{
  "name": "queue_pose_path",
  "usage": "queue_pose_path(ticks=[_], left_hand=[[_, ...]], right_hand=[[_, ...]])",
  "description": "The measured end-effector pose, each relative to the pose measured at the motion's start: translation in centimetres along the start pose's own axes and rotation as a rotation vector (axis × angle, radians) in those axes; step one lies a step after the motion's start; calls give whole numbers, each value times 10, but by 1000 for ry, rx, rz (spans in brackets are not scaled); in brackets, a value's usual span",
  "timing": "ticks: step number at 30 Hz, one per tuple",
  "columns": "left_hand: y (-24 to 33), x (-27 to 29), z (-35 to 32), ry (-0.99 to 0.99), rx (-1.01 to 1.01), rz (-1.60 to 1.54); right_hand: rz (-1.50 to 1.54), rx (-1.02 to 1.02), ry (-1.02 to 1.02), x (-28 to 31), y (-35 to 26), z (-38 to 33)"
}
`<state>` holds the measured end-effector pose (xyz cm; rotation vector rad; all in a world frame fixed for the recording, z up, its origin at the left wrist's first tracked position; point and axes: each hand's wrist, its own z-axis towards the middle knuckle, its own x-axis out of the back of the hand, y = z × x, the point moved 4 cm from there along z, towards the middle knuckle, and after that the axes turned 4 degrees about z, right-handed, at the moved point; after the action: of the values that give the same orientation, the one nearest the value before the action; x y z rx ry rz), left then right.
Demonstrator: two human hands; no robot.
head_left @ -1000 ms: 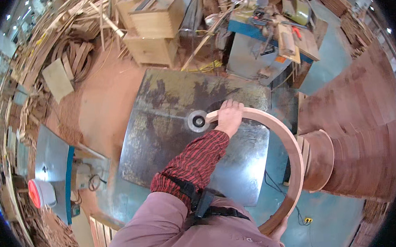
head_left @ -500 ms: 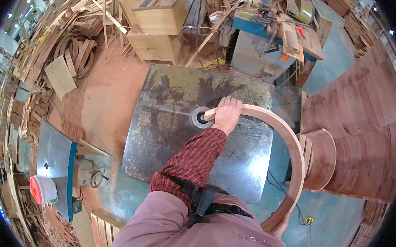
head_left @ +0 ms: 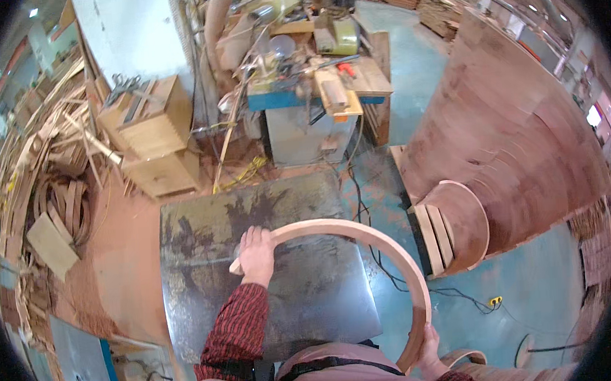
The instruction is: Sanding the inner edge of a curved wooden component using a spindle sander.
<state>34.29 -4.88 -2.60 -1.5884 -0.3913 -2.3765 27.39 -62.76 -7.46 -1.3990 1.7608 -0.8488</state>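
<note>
Seen from above, a person holds a curved wooden arch [head_left: 388, 255] over a worn metal counter [head_left: 209, 232]. The left hand [head_left: 257, 254] is closed over one end, hiding what lies beneath. The right hand [head_left: 428, 348], partly cut off by the body, grips the other end beyond the counter's right edge. Stacked curved wood pieces [head_left: 457, 226] stand close on the right; a cluttered workbench [head_left: 320, 97] lies behind.

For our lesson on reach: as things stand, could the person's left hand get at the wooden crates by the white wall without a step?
Probably not. The left hand is closed on one end of the curved wood strip, and the crates stand beyond the far edge of the metal table, across a stretch of floor, so a step looks needed.
</note>
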Motion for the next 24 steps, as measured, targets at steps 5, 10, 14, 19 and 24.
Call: queue_pose_path(ticks=[5, 10, 14, 19, 24], left_hand=[[-9, 0, -11, 12, 20, 14], [-20, 7, -24, -35, 45, 32], [-27, 17, -33, -28, 84, 13], [-37, 29, -44, -111, 165, -11], [-48, 35, -56, -77, 204, 21]], right_hand=[[-38, 21, 23, 5, 11, 4], [-77, -4, 7, -3, 6, 0], [-154, 31, -65, -8, 0, 1], [-125, -5, -45, -15, 3, 5], [-195, -40, -65, -31, -11, -2]])
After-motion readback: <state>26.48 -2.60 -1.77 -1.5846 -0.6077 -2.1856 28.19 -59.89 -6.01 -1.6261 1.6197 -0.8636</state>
